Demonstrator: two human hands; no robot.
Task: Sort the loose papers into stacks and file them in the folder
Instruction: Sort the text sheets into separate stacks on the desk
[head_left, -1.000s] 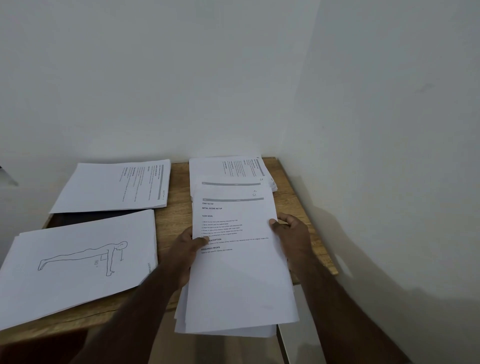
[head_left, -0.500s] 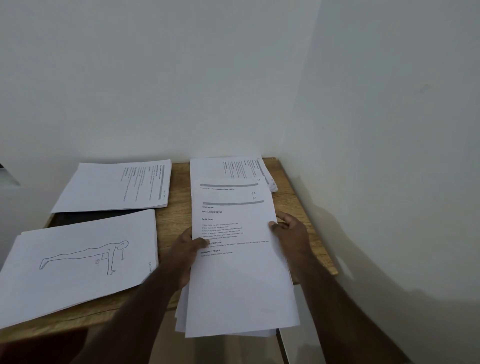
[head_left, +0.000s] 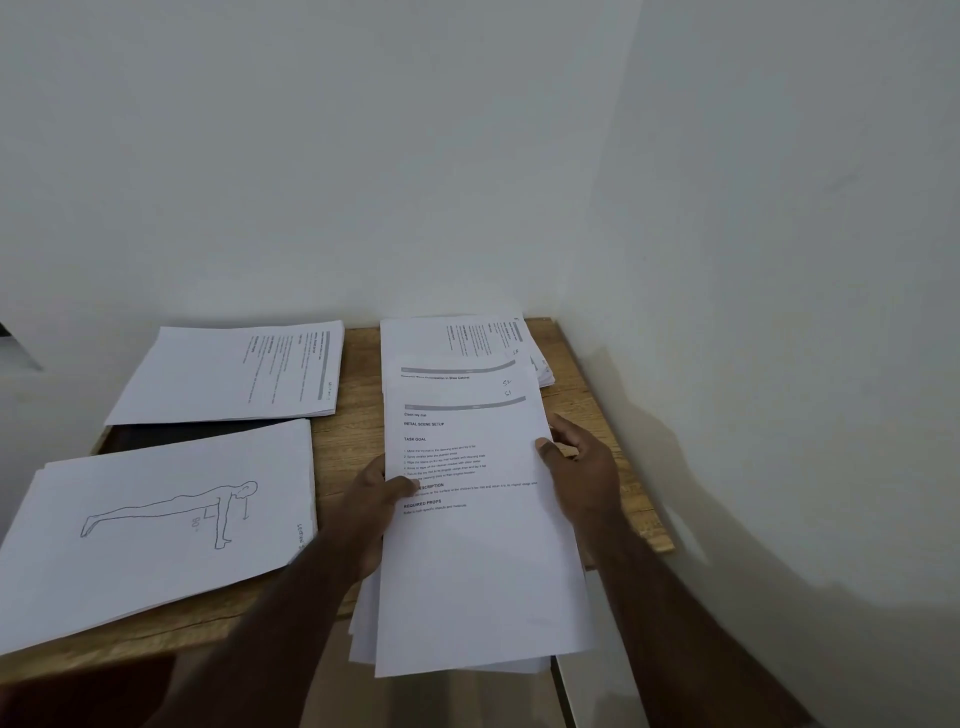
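Observation:
I hold a bundle of printed sheets (head_left: 483, 571) over the front edge of the wooden table (head_left: 358, 441). My left hand (head_left: 382, 506) grips the bundle's left edge, thumb on the top page. My right hand (head_left: 579, 467) pinches the right edge of the top sheet. Three paper stacks lie on the table: a text stack (head_left: 228, 374) at the back left, a stack topped by a push-up drawing (head_left: 156, 519) at the front left, and a text stack (head_left: 457, 340) at the back right. A dark folder (head_left: 171, 434) shows between the two left stacks, mostly covered.
White walls close in behind the table and along its right side (head_left: 727, 312). The table's front edge runs below the drawing stack. A pale floor or furniture edge (head_left: 563, 696) shows below the held bundle.
The top sheet has slid slightly down and toward me against the sheets beneath. Both hands keep their hold in nearly the same place.

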